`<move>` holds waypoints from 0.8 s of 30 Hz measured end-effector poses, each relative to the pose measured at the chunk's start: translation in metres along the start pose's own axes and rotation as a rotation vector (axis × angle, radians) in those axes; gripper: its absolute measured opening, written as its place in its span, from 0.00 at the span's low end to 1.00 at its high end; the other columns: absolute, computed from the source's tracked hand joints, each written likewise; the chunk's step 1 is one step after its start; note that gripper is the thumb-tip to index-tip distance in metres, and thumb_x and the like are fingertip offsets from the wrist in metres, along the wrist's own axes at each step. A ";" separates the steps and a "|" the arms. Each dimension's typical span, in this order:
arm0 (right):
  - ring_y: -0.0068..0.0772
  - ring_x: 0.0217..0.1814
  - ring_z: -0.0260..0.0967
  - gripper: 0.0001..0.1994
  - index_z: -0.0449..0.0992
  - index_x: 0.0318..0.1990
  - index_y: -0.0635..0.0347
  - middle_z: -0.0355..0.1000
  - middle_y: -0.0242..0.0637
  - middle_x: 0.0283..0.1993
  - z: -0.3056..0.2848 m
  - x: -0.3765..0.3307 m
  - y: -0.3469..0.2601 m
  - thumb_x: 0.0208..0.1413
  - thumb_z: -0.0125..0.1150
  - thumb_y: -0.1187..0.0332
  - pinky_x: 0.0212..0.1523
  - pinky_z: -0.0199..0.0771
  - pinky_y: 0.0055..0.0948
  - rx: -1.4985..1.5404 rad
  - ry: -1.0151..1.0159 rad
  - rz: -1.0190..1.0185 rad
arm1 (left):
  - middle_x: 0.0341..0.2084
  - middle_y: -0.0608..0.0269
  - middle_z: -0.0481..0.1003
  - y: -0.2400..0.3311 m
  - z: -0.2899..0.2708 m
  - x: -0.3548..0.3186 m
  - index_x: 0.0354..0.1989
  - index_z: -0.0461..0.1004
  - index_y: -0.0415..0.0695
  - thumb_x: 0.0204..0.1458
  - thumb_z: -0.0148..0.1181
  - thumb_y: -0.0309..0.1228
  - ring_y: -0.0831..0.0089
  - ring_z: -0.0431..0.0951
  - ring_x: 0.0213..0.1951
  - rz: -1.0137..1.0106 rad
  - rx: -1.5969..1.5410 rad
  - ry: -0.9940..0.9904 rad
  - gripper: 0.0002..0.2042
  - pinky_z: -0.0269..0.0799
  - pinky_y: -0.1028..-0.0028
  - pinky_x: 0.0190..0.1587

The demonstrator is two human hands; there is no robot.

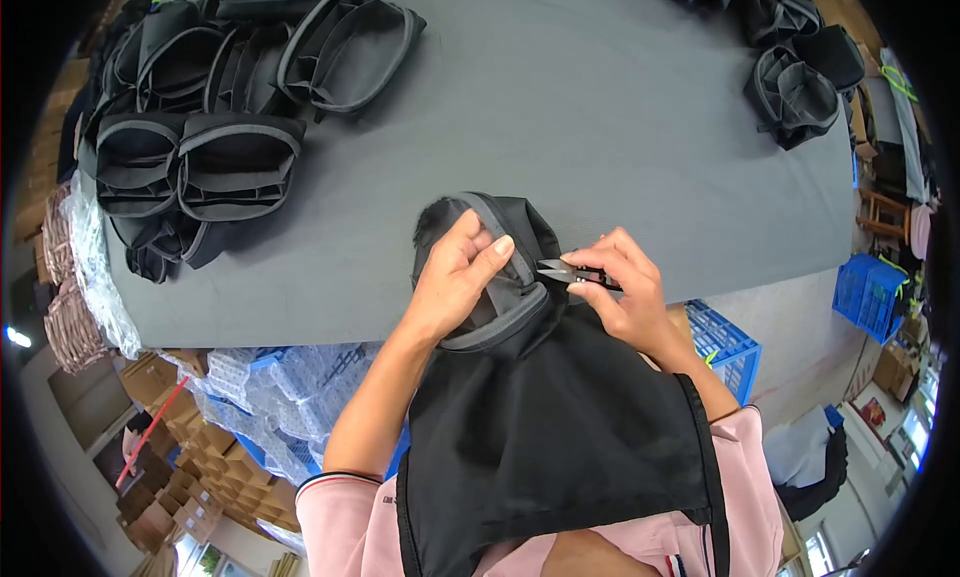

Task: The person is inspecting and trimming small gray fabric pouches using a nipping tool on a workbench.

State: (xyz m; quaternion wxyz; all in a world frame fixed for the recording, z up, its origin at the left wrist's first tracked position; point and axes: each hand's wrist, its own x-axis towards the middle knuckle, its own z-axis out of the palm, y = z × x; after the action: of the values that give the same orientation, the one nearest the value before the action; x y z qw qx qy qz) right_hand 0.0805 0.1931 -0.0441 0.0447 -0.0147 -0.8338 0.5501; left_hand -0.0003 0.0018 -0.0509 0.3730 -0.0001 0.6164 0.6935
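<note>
A black fabric pouch [525,217] with a grey-trimmed opening sits at the table's front edge, right before me. My left hand [457,279] pinches its trimmed rim, thumb on top and fingers curled inside the opening. In my right hand [625,285] is a small pair of thread snips [560,271], dark-handled with silvery blades. The blades are slightly apart and point left, close beside the pouch's rim. Whether they touch a thread there is too small to tell. A black apron [540,427] covers my front, just below the pouch.
Several similar black pouches [240,167] are heaped at the table's far left. More pouches [795,92] lie at the far right. The grey table [600,107] ends just before me. Below it are plastic-wrapped goods [290,397] at left and a blue crate [728,347] at right.
</note>
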 end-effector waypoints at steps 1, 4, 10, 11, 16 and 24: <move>0.29 0.22 0.61 0.12 0.77 0.36 0.58 0.64 0.33 0.26 -0.002 -0.002 0.000 0.39 0.65 0.75 0.24 0.62 0.24 -0.010 -0.009 -0.013 | 0.23 0.74 0.63 0.003 0.002 0.000 0.31 0.59 0.41 0.57 0.51 0.32 0.87 0.60 0.29 -0.003 -0.001 -0.004 0.10 0.60 0.83 0.33; 0.30 0.23 0.62 0.12 0.76 0.36 0.57 0.64 0.32 0.26 -0.003 -0.004 0.004 0.39 0.66 0.74 0.25 0.63 0.25 -0.032 -0.075 0.001 | 0.23 0.73 0.63 0.003 0.002 0.001 0.32 0.59 0.41 0.57 0.51 0.31 0.87 0.60 0.29 -0.031 -0.010 0.000 0.09 0.60 0.83 0.33; 0.30 0.23 0.63 0.12 0.76 0.36 0.57 0.64 0.32 0.25 0.004 0.000 0.002 0.39 0.66 0.74 0.27 0.64 0.27 -0.048 -0.052 -0.094 | 0.25 0.71 0.65 0.001 -0.001 -0.001 0.34 0.60 0.40 0.57 0.51 0.31 0.87 0.59 0.29 -0.019 0.004 -0.030 0.09 0.60 0.83 0.32; 0.30 0.23 0.63 0.12 0.76 0.36 0.57 0.64 0.32 0.25 0.004 0.001 0.005 0.39 0.66 0.74 0.27 0.64 0.27 -0.048 -0.052 -0.093 | 0.25 0.71 0.65 0.004 0.002 0.001 0.34 0.60 0.40 0.57 0.51 0.31 0.87 0.59 0.29 -0.018 -0.019 -0.030 0.09 0.60 0.83 0.32; 0.31 0.23 0.64 0.11 0.77 0.34 0.59 0.65 0.34 0.23 0.002 0.004 0.009 0.38 0.66 0.75 0.25 0.64 0.27 -0.188 0.017 -0.231 | 0.26 0.72 0.64 -0.003 -0.004 0.006 0.34 0.60 0.41 0.57 0.52 0.31 0.87 0.59 0.30 -0.015 -0.003 -0.048 0.09 0.61 0.83 0.34; 0.32 0.24 0.64 0.11 0.77 0.34 0.60 0.65 0.35 0.24 0.003 0.012 -0.020 0.38 0.65 0.78 0.28 0.67 0.28 -0.051 0.021 -0.115 | 0.25 0.76 0.60 0.016 -0.001 0.001 0.35 0.61 0.44 0.56 0.52 0.30 0.88 0.59 0.29 0.009 -0.075 -0.036 0.07 0.60 0.83 0.32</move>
State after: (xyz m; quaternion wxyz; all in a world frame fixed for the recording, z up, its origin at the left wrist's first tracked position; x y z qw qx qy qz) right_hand 0.0691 0.1834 -0.0261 0.0845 0.0262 -0.8466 0.5249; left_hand -0.0097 0.0019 -0.0385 0.3805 0.0011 0.5831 0.7178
